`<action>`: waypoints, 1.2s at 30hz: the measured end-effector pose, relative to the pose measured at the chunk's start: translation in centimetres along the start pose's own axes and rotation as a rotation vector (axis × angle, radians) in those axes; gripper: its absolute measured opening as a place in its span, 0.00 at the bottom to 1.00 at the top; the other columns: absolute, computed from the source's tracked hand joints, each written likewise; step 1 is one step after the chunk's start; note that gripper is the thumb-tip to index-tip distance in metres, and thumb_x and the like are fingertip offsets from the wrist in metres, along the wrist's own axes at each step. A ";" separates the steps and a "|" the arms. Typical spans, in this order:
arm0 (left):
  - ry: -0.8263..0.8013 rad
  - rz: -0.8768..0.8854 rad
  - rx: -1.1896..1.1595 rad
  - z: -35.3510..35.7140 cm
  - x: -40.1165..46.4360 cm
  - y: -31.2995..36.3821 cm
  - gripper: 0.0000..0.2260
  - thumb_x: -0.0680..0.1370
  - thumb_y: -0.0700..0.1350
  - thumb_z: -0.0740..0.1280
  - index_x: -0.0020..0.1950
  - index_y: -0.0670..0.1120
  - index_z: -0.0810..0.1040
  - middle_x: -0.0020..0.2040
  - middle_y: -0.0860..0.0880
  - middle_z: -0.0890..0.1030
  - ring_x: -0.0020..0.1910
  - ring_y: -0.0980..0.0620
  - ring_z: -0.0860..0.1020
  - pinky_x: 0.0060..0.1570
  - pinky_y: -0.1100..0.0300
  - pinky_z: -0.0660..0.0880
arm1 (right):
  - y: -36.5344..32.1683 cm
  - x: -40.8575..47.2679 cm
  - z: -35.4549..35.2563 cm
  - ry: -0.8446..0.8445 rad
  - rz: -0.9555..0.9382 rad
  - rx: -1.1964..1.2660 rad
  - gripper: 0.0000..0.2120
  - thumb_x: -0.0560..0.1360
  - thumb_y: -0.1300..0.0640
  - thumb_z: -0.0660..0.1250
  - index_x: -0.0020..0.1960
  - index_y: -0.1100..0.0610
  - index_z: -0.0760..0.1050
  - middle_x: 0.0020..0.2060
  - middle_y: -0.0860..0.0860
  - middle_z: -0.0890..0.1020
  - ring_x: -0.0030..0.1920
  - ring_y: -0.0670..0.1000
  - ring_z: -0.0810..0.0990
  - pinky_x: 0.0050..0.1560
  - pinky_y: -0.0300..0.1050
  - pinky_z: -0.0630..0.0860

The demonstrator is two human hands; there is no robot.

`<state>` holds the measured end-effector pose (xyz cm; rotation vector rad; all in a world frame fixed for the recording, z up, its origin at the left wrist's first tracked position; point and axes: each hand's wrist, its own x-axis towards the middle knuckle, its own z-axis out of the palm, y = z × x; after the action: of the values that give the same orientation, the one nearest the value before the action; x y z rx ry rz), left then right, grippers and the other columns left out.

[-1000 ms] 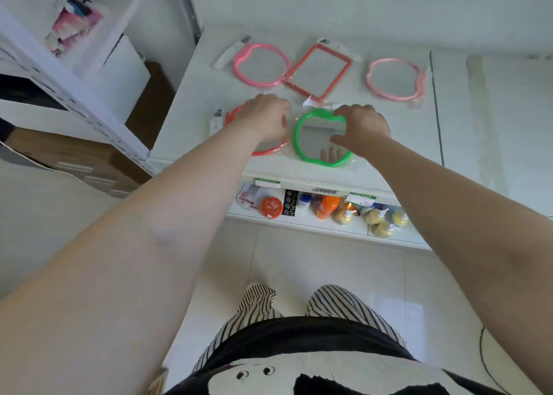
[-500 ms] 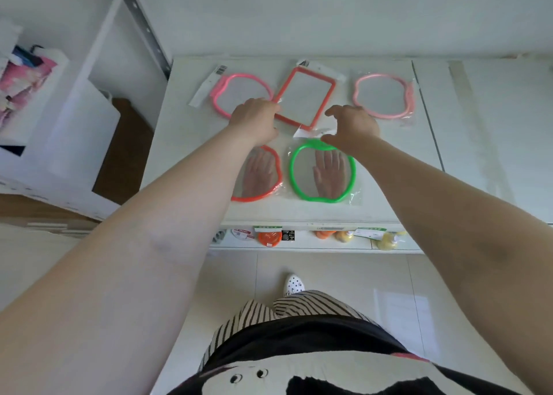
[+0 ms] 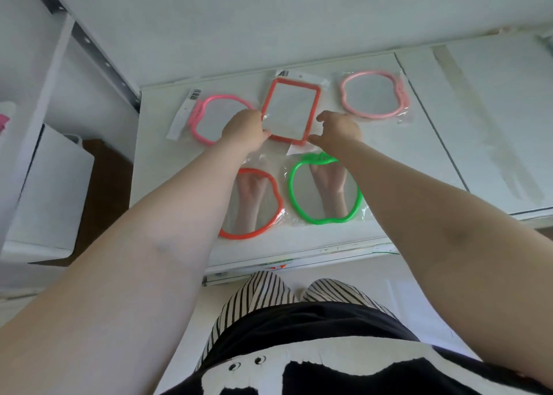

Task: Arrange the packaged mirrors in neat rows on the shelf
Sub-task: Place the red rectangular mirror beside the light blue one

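Head view: left hand and right hand pinching red rectangular mirror, fingers clamped on its lower corners — back row of shelf, bagged; barcode label unreadable.

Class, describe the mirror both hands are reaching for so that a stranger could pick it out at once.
Start at the white shelf and look along its back row of three packaged mirrors. The middle one, between the left hand and right hand, is the rectangular mirror. Its straight-sided orange-red frame sets it apart; every neighbour is rounded.
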<state>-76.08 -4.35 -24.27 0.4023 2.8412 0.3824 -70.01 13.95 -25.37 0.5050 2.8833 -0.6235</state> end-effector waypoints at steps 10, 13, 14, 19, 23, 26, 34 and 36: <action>-0.008 -0.076 -0.092 2.6 1.8 0.5 0.16 0.79 0.42 0.59 0.65 0.38 0.71 0.64 0.37 0.76 0.64 0.37 0.73 0.62 0.51 0.70 | -1.1 2.3 3.7 0.076 0.222 0.155 0.22 0.74 0.45 0.67 0.63 0.55 0.76 0.61 0.56 0.74 0.66 0.58 0.66 0.63 0.50 0.69; 0.015 -0.166 -0.272 2.5 1.7 0.8 0.16 0.79 0.42 0.60 0.64 0.37 0.72 0.64 0.38 0.76 0.64 0.38 0.74 0.61 0.51 0.70 | -1.4 2.2 3.7 0.131 0.265 0.438 0.19 0.74 0.52 0.68 0.63 0.56 0.72 0.57 0.56 0.78 0.62 0.58 0.71 0.57 0.50 0.73; 0.019 -0.211 -0.352 2.5 1.5 1.0 0.16 0.79 0.42 0.60 0.65 0.37 0.71 0.65 0.38 0.75 0.64 0.39 0.74 0.62 0.51 0.70 | -1.5 2.1 3.5 0.147 0.272 0.539 0.19 0.74 0.55 0.68 0.63 0.57 0.70 0.56 0.56 0.79 0.59 0.58 0.75 0.55 0.51 0.75; -0.001 -0.443 -0.942 1.5 0.5 2.1 0.14 0.76 0.36 0.65 0.61 0.36 0.73 0.58 0.39 0.80 0.50 0.43 0.81 0.55 0.48 0.79 | -2.1 1.3 1.1 0.197 0.379 0.979 0.20 0.72 0.66 0.66 0.63 0.58 0.70 0.55 0.58 0.80 0.40 0.55 0.81 0.44 0.49 0.82; -0.011 -0.544 -1.116 -0.7 -0.7 3.1 0.13 0.75 0.35 0.68 0.59 0.37 0.73 0.37 0.45 0.79 0.24 0.54 0.77 0.24 0.67 0.73 | -2.0 -0.4 -1.4 0.189 0.409 1.244 0.20 0.72 0.70 0.66 0.62 0.61 0.71 0.47 0.58 0.77 0.34 0.49 0.75 0.30 0.37 0.79; -0.034 -0.595 -1.182 -1.9 -2.5 4.3 0.03 0.76 0.34 0.66 0.47 0.40 0.74 0.22 0.48 0.78 0.13 0.59 0.72 0.16 0.72 0.68 | -1.4 -2.2 -3.2 0.148 0.393 1.345 0.17 0.73 0.70 0.67 0.58 0.59 0.71 0.40 0.55 0.76 0.34 0.49 0.75 0.27 0.33 0.78; 0.050 -0.525 -1.185 -1.2 -7.6 6.1 0.07 0.75 0.34 0.69 0.39 0.42 0.76 0.33 0.48 0.75 0.29 0.55 0.72 0.31 0.60 0.79 | 1.4 -7.8 -4.2 0.077 0.326 1.194 0.09 0.74 0.67 0.68 0.52 0.58 0.73 0.33 0.54 0.78 0.30 0.49 0.75 0.33 0.38 0.75; 0.093 -0.486 -1.150 -1.0 -9.1 6.5 0.03 0.75 0.35 0.69 0.48 0.41 0.79 0.33 0.49 0.76 0.30 0.56 0.74 0.29 0.65 0.78 | 2.0 -9.3 -4.3 0.105 0.327 1.152 0.10 0.73 0.68 0.68 0.52 0.57 0.75 0.32 0.53 0.78 0.29 0.48 0.75 0.32 0.37 0.76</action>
<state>-66.31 -1.33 -19.58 -0.5192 2.1573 1.7366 -60.94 14.78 -20.29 1.0903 2.1278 -2.1753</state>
